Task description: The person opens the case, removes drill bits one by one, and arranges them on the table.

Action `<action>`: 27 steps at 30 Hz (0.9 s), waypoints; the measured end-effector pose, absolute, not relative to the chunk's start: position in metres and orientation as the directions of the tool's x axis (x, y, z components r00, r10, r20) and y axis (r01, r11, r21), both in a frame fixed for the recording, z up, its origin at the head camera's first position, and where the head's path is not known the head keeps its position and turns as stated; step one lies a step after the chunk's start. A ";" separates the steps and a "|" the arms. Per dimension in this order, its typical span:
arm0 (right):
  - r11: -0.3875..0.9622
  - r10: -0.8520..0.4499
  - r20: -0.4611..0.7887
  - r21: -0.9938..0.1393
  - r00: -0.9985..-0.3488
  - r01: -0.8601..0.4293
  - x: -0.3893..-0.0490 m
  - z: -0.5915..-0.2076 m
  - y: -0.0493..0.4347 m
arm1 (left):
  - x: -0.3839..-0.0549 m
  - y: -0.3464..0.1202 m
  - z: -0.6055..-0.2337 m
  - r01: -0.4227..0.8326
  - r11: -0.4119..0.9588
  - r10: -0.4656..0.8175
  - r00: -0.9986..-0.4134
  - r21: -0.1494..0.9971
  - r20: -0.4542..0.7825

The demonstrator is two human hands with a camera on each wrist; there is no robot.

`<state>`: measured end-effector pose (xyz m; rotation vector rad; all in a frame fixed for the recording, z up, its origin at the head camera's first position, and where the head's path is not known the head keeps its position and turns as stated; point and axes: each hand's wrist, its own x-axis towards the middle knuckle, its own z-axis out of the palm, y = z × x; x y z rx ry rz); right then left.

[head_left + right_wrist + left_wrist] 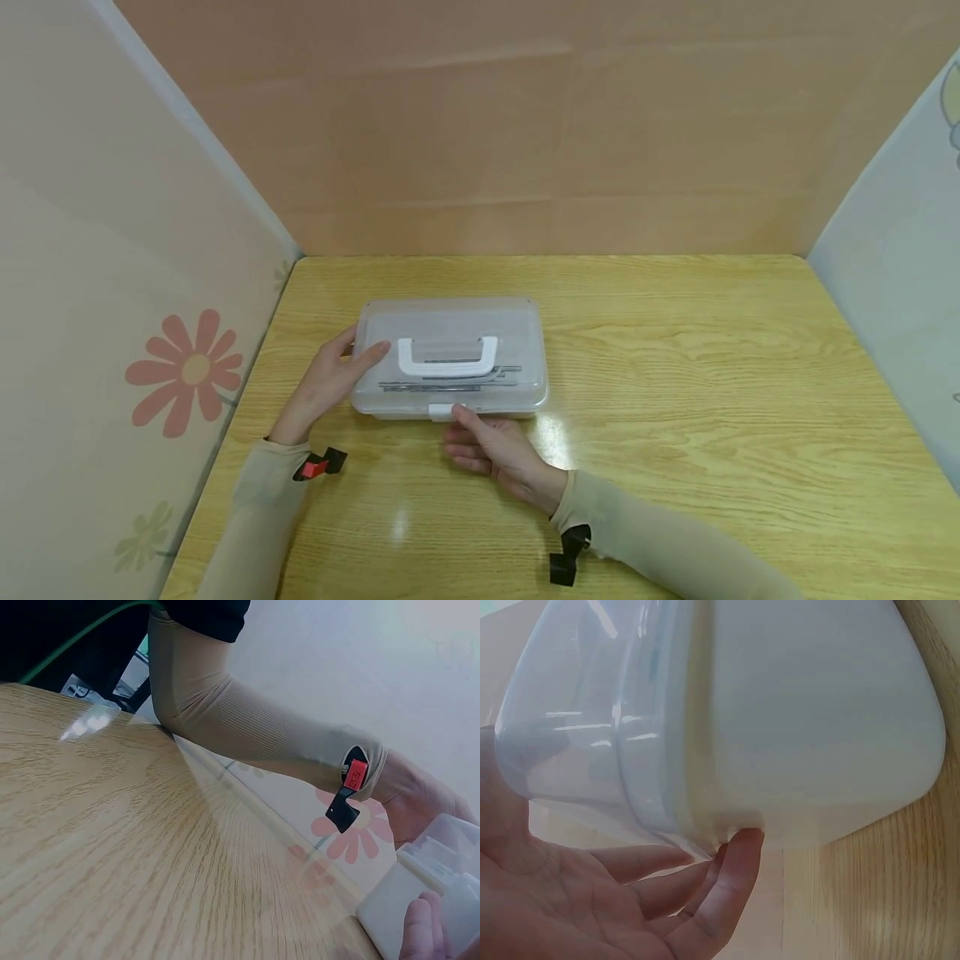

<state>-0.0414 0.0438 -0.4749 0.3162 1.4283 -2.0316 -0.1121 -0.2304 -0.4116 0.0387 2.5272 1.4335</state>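
A see-through plastic storage box (450, 321) with a white carry handle (447, 367) on its lid sits toward the left of the table. Thin dark metal rods (427, 387) show through the lid. My left hand (327, 379) grips the box's left end, thumb over the lid and the other fingers at the side. In the left wrist view, those fingertips (742, 847) meet the milky lower wall just under the lid's rim. At the front, my right hand (502, 454) has its thumb against the white latch (442, 412); its other fingers are loosely bent below.
The wood-grain table (712, 400) extends to the right of the box. A pale wall with a printed flower (183, 372) borders the left side, an orange-brown backdrop (525, 133) the back, and another pale wall (900, 250) the right.
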 end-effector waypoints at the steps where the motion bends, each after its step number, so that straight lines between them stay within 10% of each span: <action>1: -0.213 -0.354 -0.528 -0.759 -0.772 0.616 -0.041 -0.474 0.044 | -0.112 -0.231 -0.412 -0.092 0.518 0.138 -0.972 0.850 -0.189; 27: 0.016 -0.548 -0.525 -0.785 -0.651 0.619 -0.058 -0.461 0.066 | -0.113 -0.229 -0.412 -0.104 0.519 0.129 -0.972 0.849 -0.198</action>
